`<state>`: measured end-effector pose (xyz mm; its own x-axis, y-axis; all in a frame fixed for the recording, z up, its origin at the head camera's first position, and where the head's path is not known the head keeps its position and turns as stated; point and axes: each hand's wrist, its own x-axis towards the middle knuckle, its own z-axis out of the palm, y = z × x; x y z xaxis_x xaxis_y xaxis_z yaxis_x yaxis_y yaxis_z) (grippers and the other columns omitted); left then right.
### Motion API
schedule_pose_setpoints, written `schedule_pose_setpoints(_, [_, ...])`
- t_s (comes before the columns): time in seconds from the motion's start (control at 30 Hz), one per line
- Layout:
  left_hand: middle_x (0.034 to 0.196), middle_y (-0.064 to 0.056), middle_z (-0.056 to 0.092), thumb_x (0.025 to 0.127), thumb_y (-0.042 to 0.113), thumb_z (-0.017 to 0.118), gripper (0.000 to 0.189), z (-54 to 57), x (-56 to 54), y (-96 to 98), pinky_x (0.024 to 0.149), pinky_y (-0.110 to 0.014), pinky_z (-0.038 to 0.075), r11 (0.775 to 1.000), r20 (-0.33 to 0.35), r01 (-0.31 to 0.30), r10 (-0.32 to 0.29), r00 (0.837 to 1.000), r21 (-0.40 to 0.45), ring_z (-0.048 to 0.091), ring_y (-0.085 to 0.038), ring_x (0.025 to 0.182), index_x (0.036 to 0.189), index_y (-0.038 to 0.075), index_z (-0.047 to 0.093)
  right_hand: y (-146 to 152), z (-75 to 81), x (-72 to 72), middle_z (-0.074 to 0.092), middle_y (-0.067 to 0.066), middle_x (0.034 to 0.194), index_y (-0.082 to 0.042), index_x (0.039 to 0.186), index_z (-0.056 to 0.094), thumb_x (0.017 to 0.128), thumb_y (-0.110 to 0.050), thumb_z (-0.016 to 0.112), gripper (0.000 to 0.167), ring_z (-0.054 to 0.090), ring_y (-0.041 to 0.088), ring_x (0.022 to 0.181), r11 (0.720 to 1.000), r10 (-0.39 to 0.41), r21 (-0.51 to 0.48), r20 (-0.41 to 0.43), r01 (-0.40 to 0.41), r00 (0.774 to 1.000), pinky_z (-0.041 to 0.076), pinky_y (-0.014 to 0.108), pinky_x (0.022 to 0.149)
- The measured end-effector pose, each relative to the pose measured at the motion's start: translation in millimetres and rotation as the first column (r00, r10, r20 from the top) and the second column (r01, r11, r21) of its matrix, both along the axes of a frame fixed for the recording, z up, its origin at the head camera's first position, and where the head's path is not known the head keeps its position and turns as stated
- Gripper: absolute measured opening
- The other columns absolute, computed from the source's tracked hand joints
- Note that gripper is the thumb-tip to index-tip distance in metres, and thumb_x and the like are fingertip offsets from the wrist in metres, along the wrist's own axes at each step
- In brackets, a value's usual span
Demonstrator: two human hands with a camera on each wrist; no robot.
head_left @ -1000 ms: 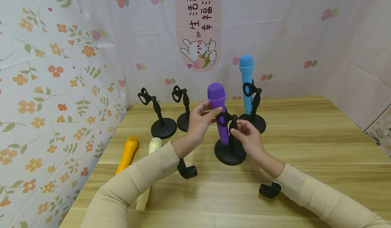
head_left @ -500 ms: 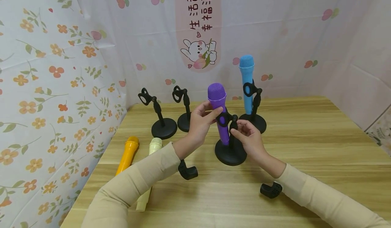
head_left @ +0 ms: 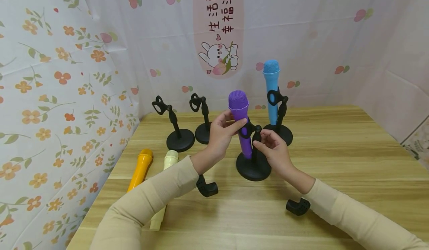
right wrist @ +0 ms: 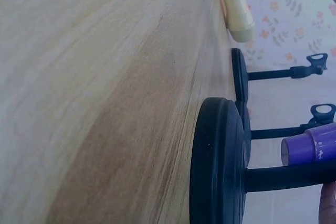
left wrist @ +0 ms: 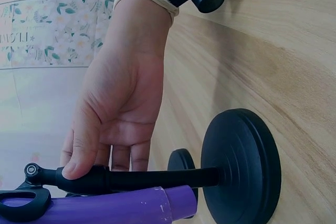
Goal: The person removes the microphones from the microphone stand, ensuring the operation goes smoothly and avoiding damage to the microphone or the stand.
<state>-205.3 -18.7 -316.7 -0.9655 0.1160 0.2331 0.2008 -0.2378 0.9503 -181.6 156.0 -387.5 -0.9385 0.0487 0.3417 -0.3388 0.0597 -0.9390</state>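
Note:
In the head view a purple microphone (head_left: 238,101) leans slightly in the clip of a black microphone stand (head_left: 253,170). My left hand (head_left: 220,135) grips the microphone below its head, thumb in front and fingers behind. With thumb and fingers, my right hand (head_left: 276,154) pinches the stand's post just under the clip joint. The left wrist view shows that right hand (left wrist: 123,87) with its thumb on the post (left wrist: 157,177), beside the purple microphone (left wrist: 121,207). In the right wrist view the stand's round base (right wrist: 212,166) rests on the table, the microphone's lower end (right wrist: 302,149) near the post.
A blue microphone (head_left: 271,80) sits in a stand (head_left: 283,134) behind my right hand. Two other stands (head_left: 180,140) (head_left: 202,132) hold no microphone at the back left. Orange (head_left: 140,170) and cream (head_left: 171,159) microphones lie front left, the cream one partly under my left sleeve.

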Motion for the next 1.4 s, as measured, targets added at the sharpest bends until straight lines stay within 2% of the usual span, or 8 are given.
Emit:
schedule_pose_setpoints(0.37, [0.11,-0.008,0.064,0.087,0.013,0.074,0.038,2.3,0.7,1.2,0.087,-0.037,0.053,1.0,0.021,-0.011,0.011,1.0,-0.013,0.061,-0.021,0.1,0.123,0.007,0.064,1.0,3.3,-0.9,0.064,-0.001,0.098,0.005,0.117,0.056,0.09,-0.001,0.068,0.03,0.059,0.013,0.091,0.999,0.04,-0.01,-0.031,-0.04,0.999,0.052,0.02,0.082])
schedule_pose_setpoints(0.67, [0.109,-0.007,0.064,0.087,0.014,0.075,0.037,2.8,0.7,1.9,0.086,-0.037,0.054,1.0,0.03,-0.02,0.02,0.999,-0.01,0.061,-0.021,0.098,0.122,0.006,0.065,2.0,4.4,-2.1,0.063,-0.003,0.095,0.007,0.117,0.056,0.088,-0.001,0.07,0.032,0.059,0.011,0.09,1.0,0.013,-0.019,0.025,-0.013,1.0,0.052,0.019,0.082])
schedule_pose_setpoints(0.93, [0.11,-0.008,0.065,0.087,0.014,0.075,0.036,1.7,0.7,1.1,0.085,-0.037,0.054,1.0,0.012,-0.022,0.022,1.0,-0.013,0.062,-0.021,0.098,0.121,0.006,0.065,4.4,4.0,-5.2,0.061,-0.004,0.09,0.0,0.11,0.058,0.087,-0.004,0.072,0.027,0.057,0.011,0.088,0.999,0.026,-0.043,0.097,-0.022,0.995,0.052,0.019,0.079])
schedule_pose_setpoints(1.13, [0.108,-0.007,0.065,0.087,0.015,0.075,0.037,0.6,-0.1,0.7,0.084,-0.037,0.055,0.999,-0.006,-0.027,0.027,1.0,-0.02,0.062,-0.021,0.096,0.121,0.007,0.066,4.9,3.2,-5.5,0.06,-0.004,0.088,-0.003,0.108,0.059,0.087,-0.002,0.072,0.024,0.056,0.011,0.086,0.999,0.035,-0.04,0.085,-0.032,0.996,0.051,0.019,0.078])
schedule_pose_setpoints(1.4, [0.107,-0.007,0.064,0.087,0.017,0.076,0.037,1.5,-1.2,0.7,0.083,-0.037,0.055,0.999,-0.018,-0.041,0.04,0.999,-0.035,0.062,-0.02,0.094,0.121,0.006,0.066,4.6,3.0,-5.8,0.058,-0.003,0.09,0.004,0.111,0.056,0.088,-0.001,0.071,0.028,0.054,0.011,0.088,1.0,0.028,-0.012,0.067,-0.027,0.997,0.05,0.017,0.08])
